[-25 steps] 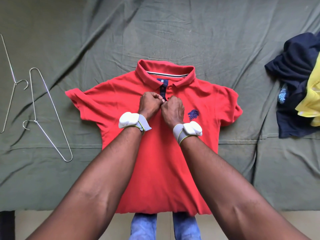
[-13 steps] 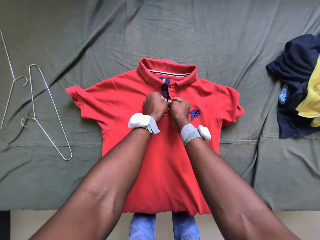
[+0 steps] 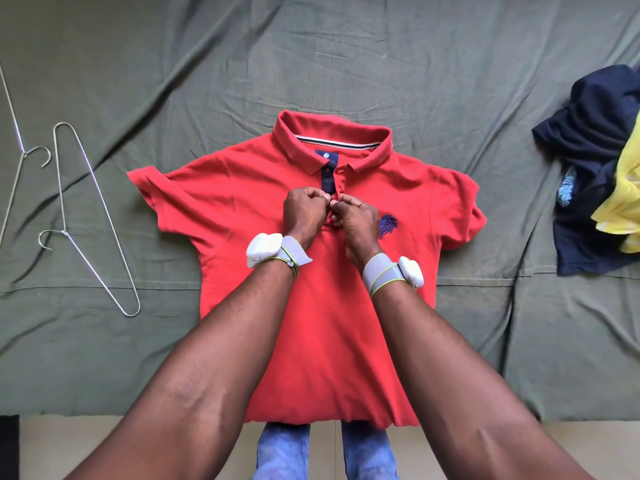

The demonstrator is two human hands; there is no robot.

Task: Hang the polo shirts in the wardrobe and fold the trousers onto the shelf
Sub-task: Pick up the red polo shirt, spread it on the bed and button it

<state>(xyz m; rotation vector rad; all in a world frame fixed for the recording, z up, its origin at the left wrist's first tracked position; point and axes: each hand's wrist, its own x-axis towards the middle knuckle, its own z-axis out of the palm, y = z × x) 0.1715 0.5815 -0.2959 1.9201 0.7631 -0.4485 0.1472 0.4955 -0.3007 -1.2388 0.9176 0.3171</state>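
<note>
Centrally, left hand [image 3: 304,211] and right hand [image 3: 356,220], each grip pinched on red polo shirt [image 3: 242,202] placket.

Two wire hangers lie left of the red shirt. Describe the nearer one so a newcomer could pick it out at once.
Start at the red polo shirt spread on the olive-green bedsheet, then look left. Two thin silver wire hangers lie there; the nearer wire hanger is the one wholly in view. The other wire hanger, farther left, runs off the picture's edge.
</note>
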